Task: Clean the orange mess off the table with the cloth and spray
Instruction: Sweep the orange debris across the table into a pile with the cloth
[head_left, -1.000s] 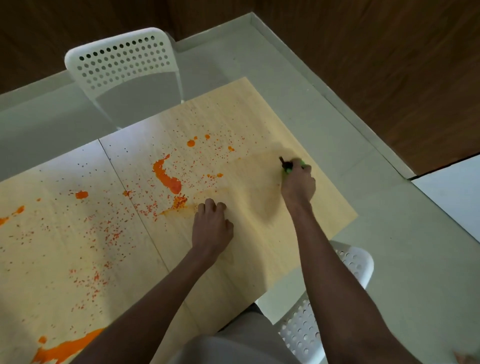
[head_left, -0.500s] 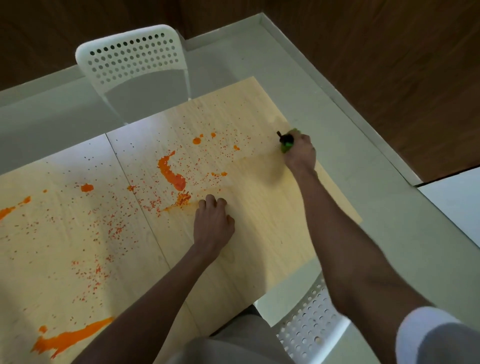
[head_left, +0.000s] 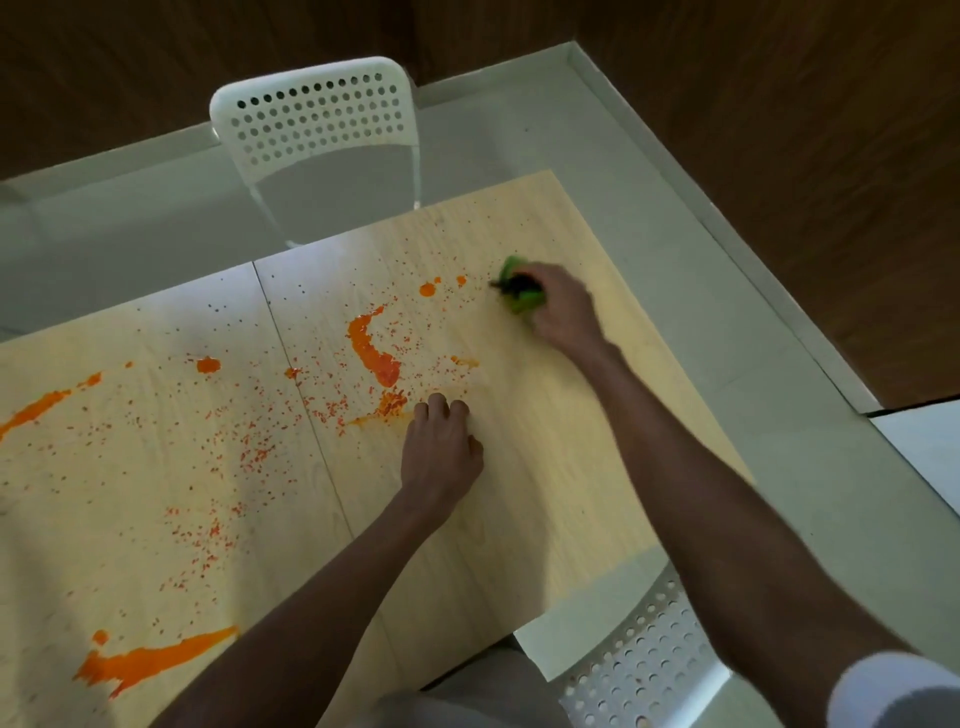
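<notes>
- Head view: the right hand (head_left: 563, 306) is curled over a green thing with a dark nozzle-like tip (head_left: 522, 292), pressed low to the table (head_left: 597, 415) near its far right corner. It is blurred; I take it for the spray, perhaps with cloth bunched round it, but I cannot tell the two apart.
- The dark tip points left, toward the orange spots (head_left: 441, 285) just beside it, so that hand's load already faces the mess.
- The left hand (head_left: 441, 452) rests knuckles-up on the wood nearer the near edge, fingers bent under. Whether it is pinning a cloth beneath them or holding nothing I cannot tell.
- Its fingertips touch the rim of a smeared patch (head_left: 389, 408). Just beyond that lies the big curved orange streak (head_left: 371, 351), its long axis running from the far side toward the near side.
- That streak sits between the two hands, left of the right hand and beyond the left one. The left hand looks the nearer.
- Further toward the left edge the speckles thin out, then come two more long streaks, one at the left edge (head_left: 36, 410) and one by the near left corner (head_left: 150, 660), both well apart from either hand.
- My guess: the wood on the right reads mostly clean, and the work heads leftward.
- White perforated chairs stand at the far edge (head_left: 317, 119) and the near edge (head_left: 639, 670).
</notes>
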